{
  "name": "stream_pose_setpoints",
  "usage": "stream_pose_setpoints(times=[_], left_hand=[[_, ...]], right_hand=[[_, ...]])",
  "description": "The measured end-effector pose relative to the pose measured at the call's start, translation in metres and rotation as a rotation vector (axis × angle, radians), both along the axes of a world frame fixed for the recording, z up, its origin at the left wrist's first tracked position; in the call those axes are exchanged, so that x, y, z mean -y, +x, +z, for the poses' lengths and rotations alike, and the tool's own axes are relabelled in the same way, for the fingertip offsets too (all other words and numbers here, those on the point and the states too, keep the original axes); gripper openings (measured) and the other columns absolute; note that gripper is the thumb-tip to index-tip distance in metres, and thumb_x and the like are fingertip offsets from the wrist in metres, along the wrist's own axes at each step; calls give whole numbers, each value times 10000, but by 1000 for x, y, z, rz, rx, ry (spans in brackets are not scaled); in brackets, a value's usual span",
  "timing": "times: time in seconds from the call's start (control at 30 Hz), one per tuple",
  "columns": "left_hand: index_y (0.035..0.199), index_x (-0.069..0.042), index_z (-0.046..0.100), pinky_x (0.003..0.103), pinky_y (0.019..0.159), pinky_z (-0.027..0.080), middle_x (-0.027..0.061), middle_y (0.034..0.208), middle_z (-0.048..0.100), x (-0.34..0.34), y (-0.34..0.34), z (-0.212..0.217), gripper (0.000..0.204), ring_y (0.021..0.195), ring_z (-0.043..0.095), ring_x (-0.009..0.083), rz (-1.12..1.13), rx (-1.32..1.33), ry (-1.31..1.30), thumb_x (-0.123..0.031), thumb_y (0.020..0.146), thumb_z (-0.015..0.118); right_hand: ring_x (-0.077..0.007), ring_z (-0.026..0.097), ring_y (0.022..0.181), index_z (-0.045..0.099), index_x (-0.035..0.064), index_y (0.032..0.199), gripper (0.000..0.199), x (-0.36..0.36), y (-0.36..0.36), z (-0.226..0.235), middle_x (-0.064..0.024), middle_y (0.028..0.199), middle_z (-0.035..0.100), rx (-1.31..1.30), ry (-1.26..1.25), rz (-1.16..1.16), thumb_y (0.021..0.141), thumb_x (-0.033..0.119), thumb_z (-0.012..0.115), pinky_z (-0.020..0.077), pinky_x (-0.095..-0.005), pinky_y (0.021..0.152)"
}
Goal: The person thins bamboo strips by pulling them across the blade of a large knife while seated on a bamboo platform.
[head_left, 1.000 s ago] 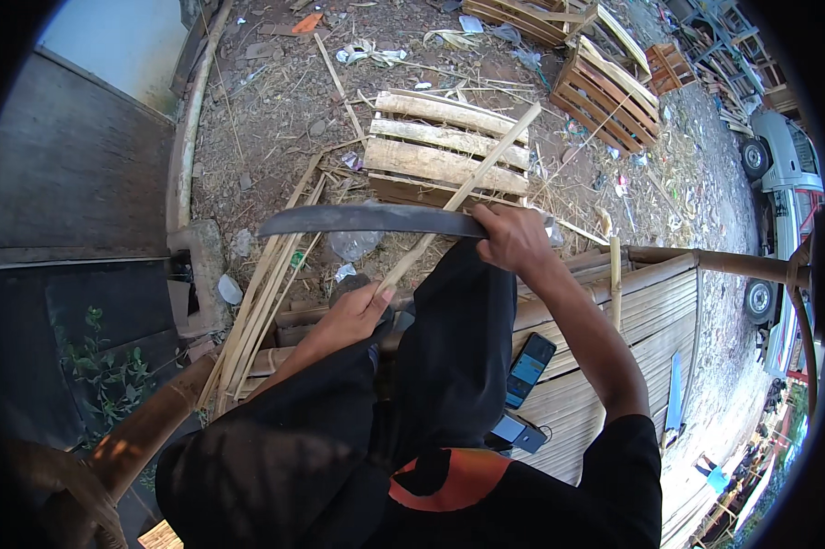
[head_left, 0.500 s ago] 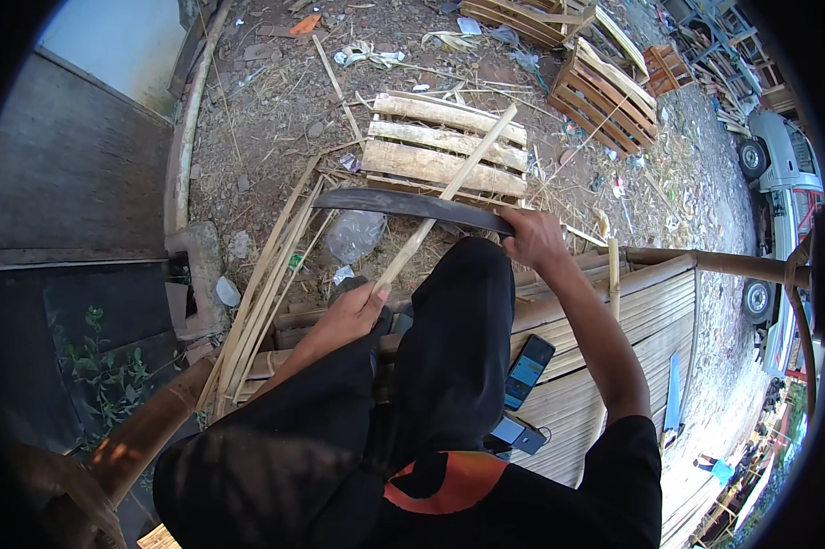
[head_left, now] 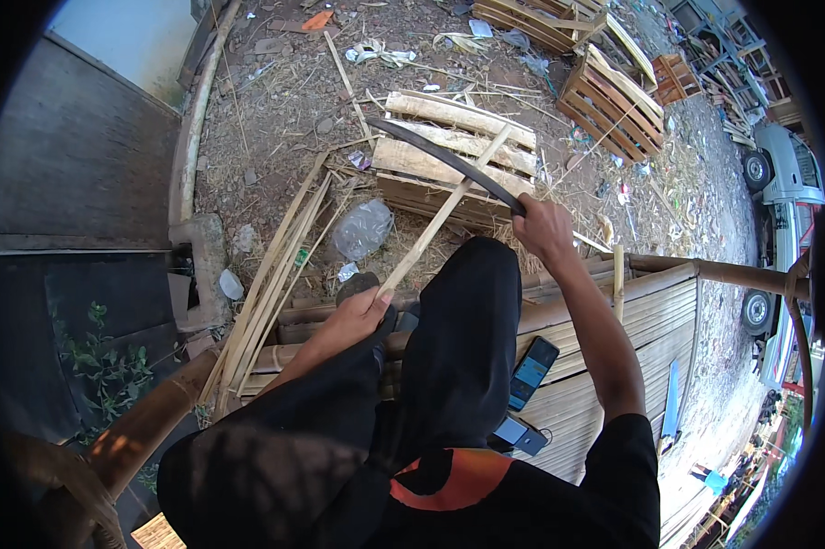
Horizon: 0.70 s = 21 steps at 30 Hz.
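We find the bamboo strip (head_left: 444, 215) running from knee level toward one o'clock, its lower end clenched in the left hand (head_left: 362, 311). The right hand (head_left: 542, 229) grips a curved blade (head_left: 449, 163) raised across it. We judge a glancing stroke could reach those fingers or the knee.

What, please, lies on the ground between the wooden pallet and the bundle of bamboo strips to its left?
In the head view, a crumpled clear plastic bottle lies on straw-littered dirt between the wooden pallet and the bamboo strips.
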<state>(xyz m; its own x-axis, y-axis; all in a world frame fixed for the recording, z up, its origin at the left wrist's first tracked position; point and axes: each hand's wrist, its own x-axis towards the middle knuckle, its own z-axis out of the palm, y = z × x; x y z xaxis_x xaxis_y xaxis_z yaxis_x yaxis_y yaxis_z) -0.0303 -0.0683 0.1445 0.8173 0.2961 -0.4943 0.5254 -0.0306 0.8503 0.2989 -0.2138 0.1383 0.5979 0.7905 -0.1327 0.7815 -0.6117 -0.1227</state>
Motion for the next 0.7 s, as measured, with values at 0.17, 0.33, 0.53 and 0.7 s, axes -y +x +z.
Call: stream_pose_setpoints(times=[0.17, 0.33, 0.53, 0.7], left_hand=[[942, 2, 517, 371, 635, 416, 90, 690, 492, -7, -2, -17, 413, 653, 466, 194, -27, 41, -1, -386, 1034, 410], [939, 1, 517, 360, 634, 416, 82, 695, 489, -3, -3, -4, 417, 660, 462, 176, -35, 37, -68, -389, 1036, 407], [956, -3, 518, 334, 617, 409, 37, 693, 476, -7, -9, -22, 400, 660, 451, 141, -8, 105, -75, -379, 1039, 410], [944, -17, 518, 311, 602, 393, 9, 700, 463, -6, 3, 8, 372, 653, 428, 114, -22, 29, -129, -359, 1042, 413]], right_hand=[[-381, 642, 662, 605, 93, 928, 242, -10, -42, 19, -154, 720, 644, -31, 57, 217, 732, 234, 623, 515, -492, 614], [-386, 638, 664, 609, 87, 902, 213, -5, -36, 20, -166, 711, 642, -58, 148, 334, 739, 225, 610, 507, -498, 630], [-394, 637, 663, 616, 80, 881, 199, 4, -3, 5, -183, 687, 643, -25, 71, 54, 763, 238, 593, 509, -506, 649], [-374, 637, 653, 611, 101, 906, 231, -9, -66, 22, -147, 700, 632, -87, 183, 374, 716, 230, 636, 512, -486, 612]])
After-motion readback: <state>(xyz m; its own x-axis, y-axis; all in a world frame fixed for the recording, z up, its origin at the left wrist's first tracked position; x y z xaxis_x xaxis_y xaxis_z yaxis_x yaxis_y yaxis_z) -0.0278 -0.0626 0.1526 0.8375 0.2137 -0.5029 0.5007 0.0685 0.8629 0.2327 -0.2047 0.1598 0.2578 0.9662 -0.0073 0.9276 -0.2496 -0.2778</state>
